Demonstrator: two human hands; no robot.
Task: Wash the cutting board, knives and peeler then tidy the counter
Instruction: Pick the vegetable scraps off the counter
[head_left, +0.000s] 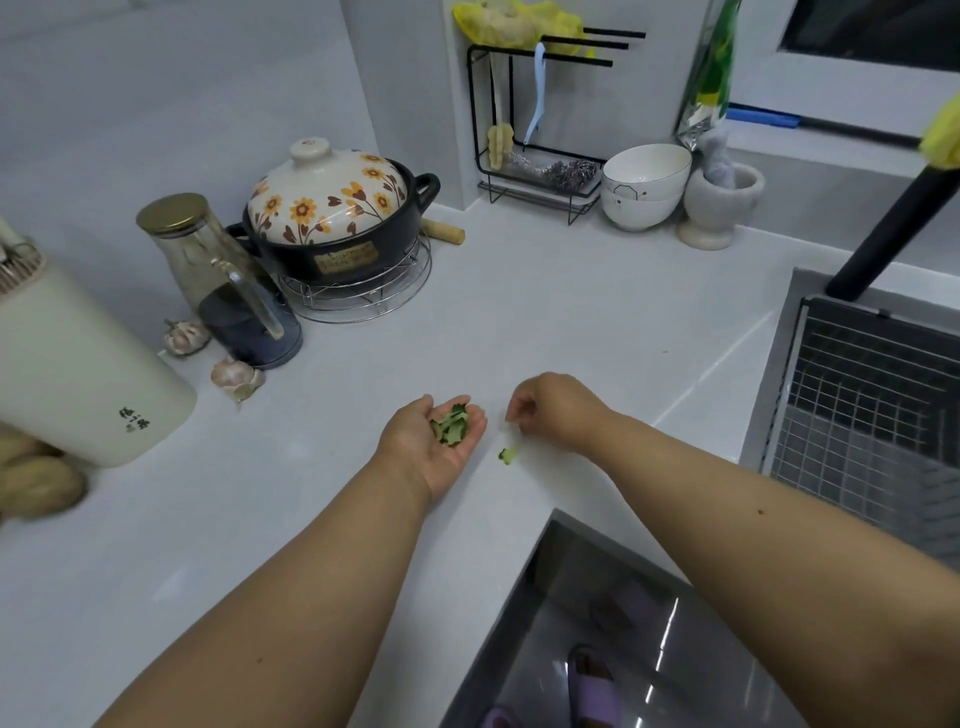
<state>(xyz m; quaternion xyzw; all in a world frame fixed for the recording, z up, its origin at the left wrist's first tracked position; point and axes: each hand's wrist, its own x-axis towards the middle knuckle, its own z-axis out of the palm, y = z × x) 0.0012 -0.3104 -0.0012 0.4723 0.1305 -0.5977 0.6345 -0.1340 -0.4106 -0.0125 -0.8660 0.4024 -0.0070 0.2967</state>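
Scraps: green peelings (451, 425) heaped in my left hand (434, 441), palm up, fingers relaxed and cupped beneath them. One loose green scrap (508, 455) lies on the white counter (545, 312), just beside that palm at its 4 o'clock. My right hand (553, 410), knuckles up, pinches its fingertips (514, 413) together above that scrap; whether anything sits between them I cannot tell. Blue peeler (535, 93) hangs in the black rack (540, 176) at 12 o'clock. Sink (649, 649) at 5 o'clock. Flowered pot (332, 218) at 10 o'clock, garlic bulbs (234, 374) below it.
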